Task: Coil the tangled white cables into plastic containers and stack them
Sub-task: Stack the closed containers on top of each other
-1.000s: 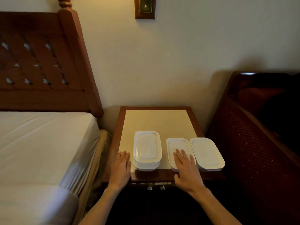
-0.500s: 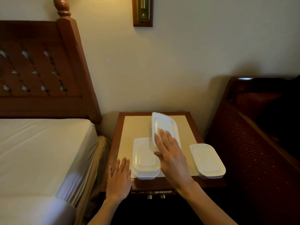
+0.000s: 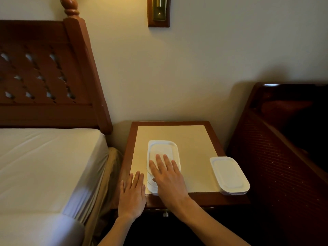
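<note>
From the head camera, the right hand lies flat with straight fingers on the lid of the top container of a stack at the nightstand's front edge, gripping nothing; the hand hides the stack's near end, so only slivers of the lower container show. The left hand rests open, palm down, just left of the stack, and a lone lidded container sits well apart at the right front corner, overhanging the edge. No cable can be made out through the white lids.
</note>
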Demonstrator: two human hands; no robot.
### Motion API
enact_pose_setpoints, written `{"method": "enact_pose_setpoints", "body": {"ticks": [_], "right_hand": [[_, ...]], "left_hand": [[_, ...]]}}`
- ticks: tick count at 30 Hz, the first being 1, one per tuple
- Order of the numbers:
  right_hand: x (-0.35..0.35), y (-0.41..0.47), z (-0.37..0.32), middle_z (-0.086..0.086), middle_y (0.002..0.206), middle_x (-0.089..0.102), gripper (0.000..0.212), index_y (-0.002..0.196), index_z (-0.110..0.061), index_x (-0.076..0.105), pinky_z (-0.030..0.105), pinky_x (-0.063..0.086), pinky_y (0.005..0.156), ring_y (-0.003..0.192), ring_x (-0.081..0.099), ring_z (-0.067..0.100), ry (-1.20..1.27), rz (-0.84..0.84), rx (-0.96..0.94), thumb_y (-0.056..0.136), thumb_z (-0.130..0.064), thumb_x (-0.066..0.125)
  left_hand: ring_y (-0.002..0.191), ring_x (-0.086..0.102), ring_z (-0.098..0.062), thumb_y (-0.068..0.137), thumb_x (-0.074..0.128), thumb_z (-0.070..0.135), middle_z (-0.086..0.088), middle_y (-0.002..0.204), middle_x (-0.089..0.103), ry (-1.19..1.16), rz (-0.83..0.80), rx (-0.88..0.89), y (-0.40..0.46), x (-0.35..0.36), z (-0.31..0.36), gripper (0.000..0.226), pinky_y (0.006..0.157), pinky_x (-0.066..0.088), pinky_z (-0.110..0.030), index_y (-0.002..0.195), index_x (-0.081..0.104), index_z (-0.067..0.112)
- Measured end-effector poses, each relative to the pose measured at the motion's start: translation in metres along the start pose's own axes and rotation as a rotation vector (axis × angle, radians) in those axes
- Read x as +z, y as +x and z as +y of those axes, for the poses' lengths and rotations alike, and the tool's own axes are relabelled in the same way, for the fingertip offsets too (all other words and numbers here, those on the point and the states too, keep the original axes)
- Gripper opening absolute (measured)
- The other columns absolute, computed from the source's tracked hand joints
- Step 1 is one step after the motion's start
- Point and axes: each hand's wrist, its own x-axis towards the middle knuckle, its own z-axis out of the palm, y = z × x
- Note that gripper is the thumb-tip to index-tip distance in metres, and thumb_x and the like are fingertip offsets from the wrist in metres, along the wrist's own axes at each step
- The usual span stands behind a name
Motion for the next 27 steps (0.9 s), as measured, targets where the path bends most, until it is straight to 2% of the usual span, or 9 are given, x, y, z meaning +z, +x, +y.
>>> {"method": "enact_pose_setpoints", "body": {"ticks": [3, 6, 9, 10, 13, 16, 20, 23, 27], "right_hand": [[-0.001, -0.002, 0.002, 0.011, 0.144, 0.052, 0.083, 0.138, -0.02, 0.052, 0.052, 0.033, 0.104, 0.132, 0.049, 0.036, -0.007, 0.057, -0.026, 0.068, -0.053, 0.081], [-0.024, -0.009, 0.013, -0.001, 0.163, 0.015, 0.089, 0.154, -0.029, 0.017, 0.046, 0.006, 0.118, 0.15, 0.009, 0.022, 0.23, 0.165, 0.019, 0.083, -0.078, 0.037], [-0.038, -0.015, 0.057, -0.004, 0.163, 0.012, 0.075, 0.153, -0.032, 0.02, 0.045, 0.009, 0.122, 0.151, 0.004, 0.016, 0.393, 0.318, 0.334, 0.09, -0.067, 0.04], [-0.033, -0.016, 0.079, 0.0, 0.164, 0.01, 0.074, 0.153, -0.031, 0.019, 0.051, 0.01, 0.121, 0.151, 0.001, 0.021, 0.345, 0.291, 0.486, 0.091, -0.063, 0.042], [-0.007, -0.026, 0.136, 0.015, 0.163, -0.01, 0.096, 0.155, -0.029, 0.005, 0.068, 0.001, 0.114, 0.147, -0.013, 0.042, 0.124, -0.141, 0.891, 0.081, -0.078, 0.039], [0.006, -0.04, 0.163, 0.02, 0.161, -0.007, 0.107, 0.154, -0.033, 0.005, 0.069, 0.011, 0.112, 0.145, -0.002, 0.049, 0.024, -0.353, 0.991, 0.07, -0.085, 0.046], [-0.008, -0.037, 0.164, 0.02, 0.154, 0.022, 0.102, 0.148, -0.028, 0.026, 0.054, 0.038, 0.102, 0.134, 0.032, 0.041, 0.044, -0.358, 1.05, 0.064, -0.079, 0.056], [-0.035, -0.017, 0.148, 0.016, 0.144, 0.036, 0.101, 0.143, -0.027, 0.033, 0.051, 0.036, 0.099, 0.127, 0.036, 0.038, 0.142, -0.241, 1.051, 0.06, -0.08, 0.058], [-0.09, 0.023, 0.1, 0.016, 0.153, 0.024, 0.104, 0.15, -0.034, 0.022, 0.058, 0.03, 0.106, 0.138, 0.025, 0.04, 0.299, -0.104, 0.891, 0.065, -0.086, 0.053]], "left_hand": [[0.15, -0.012, -0.017, 0.094, 0.003, 0.054, 0.009, 0.163, -0.007, -0.022, -0.007, 0.0, -0.001, -0.002, 0.0, 0.066, 0.12, -0.006, -0.045, 0.155, 0.002, 0.03], [0.15, -0.013, -0.015, 0.103, 0.017, 0.046, 0.011, 0.163, -0.007, -0.047, -0.031, 0.009, -0.001, -0.002, -0.003, 0.056, 0.122, -0.004, -0.046, 0.155, 0.003, 0.03], [0.15, -0.012, -0.015, 0.104, 0.014, 0.044, 0.011, 0.163, -0.006, -0.063, 0.008, -0.006, 0.001, 0.0, 0.0, 0.055, 0.121, -0.005, -0.045, 0.156, 0.003, 0.031], [0.15, -0.012, -0.015, 0.103, 0.015, 0.044, 0.011, 0.163, -0.005, -0.049, 0.029, -0.009, 0.0, 0.0, 0.002, 0.055, 0.121, -0.005, -0.046, 0.156, 0.003, 0.03], [0.15, -0.009, -0.017, 0.103, 0.022, 0.044, 0.008, 0.163, -0.003, -0.002, 0.067, 0.012, -0.005, 0.001, 0.002, 0.058, 0.121, -0.002, -0.047, 0.156, 0.003, 0.028], [0.15, -0.011, -0.017, 0.103, 0.016, 0.043, 0.008, 0.163, -0.006, 0.031, 0.048, 0.002, -0.004, 0.001, 0.002, 0.057, 0.121, -0.002, -0.046, 0.156, 0.0, 0.028], [0.15, -0.012, -0.016, 0.103, 0.011, 0.046, 0.01, 0.163, -0.007, 0.037, -0.012, -0.007, 0.0, 0.002, 0.002, 0.056, 0.12, -0.005, -0.047, 0.155, 0.0, 0.032], [0.15, -0.011, -0.015, 0.103, 0.013, 0.046, 0.011, 0.163, -0.004, -0.007, -0.01, -0.007, 0.0, 0.0, 0.002, 0.055, 0.121, -0.004, -0.046, 0.155, 0.003, 0.033], [0.15, -0.007, -0.014, 0.104, 0.018, 0.042, 0.012, 0.163, 0.0, -0.054, 0.023, -0.008, -0.003, -0.005, 0.005, 0.054, 0.122, -0.002, -0.045, 0.155, 0.006, 0.032]]}}
